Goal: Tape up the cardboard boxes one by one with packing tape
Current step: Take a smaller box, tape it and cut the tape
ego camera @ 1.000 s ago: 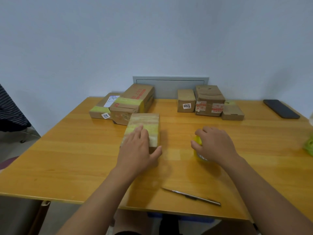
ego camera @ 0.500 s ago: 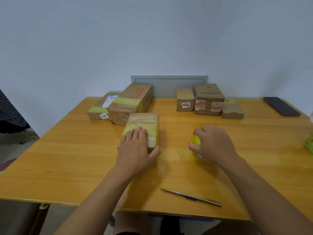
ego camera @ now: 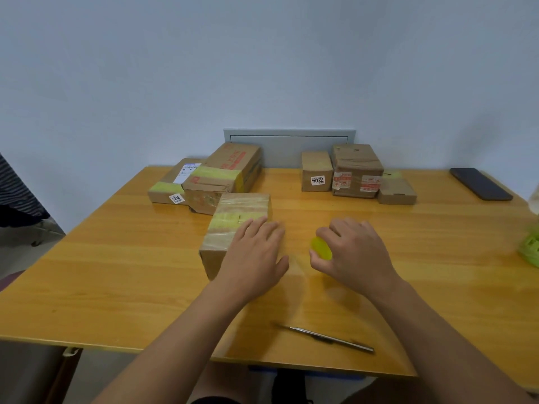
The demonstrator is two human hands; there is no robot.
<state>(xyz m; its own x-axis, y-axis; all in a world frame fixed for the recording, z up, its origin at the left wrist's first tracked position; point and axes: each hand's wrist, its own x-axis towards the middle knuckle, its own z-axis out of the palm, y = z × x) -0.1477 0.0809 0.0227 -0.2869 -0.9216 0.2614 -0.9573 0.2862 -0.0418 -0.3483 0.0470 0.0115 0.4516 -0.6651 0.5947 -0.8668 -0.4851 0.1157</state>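
A cardboard box [ego camera: 230, 225] with a yellow tape band across its top lies mid-table. My left hand [ego camera: 253, 255] rests flat on its near right part, fingers together. To the right, my right hand [ego camera: 354, 252] is closed around a yellow tape roll [ego camera: 320, 248], which is mostly hidden under the palm. Two taped boxes sit behind at the left: a large box [ego camera: 227, 173] and a flat box [ego camera: 172, 186]. At the back right stand a small box [ego camera: 316, 170], a taller box [ego camera: 357, 169] and a low box [ego camera: 396, 191].
A metal blade tool [ego camera: 323, 337] lies near the wooden table's front edge [ego camera: 116, 344]. A black phone [ego camera: 480, 183] lies at the far right, a green object [ego camera: 530, 249] at the right edge. A grey wall panel [ego camera: 288, 142] sits behind the boxes.
My left hand has slid to the right on the box top, uncovering more of the near left side. My right hand with the tape roll has stayed nearly in place.
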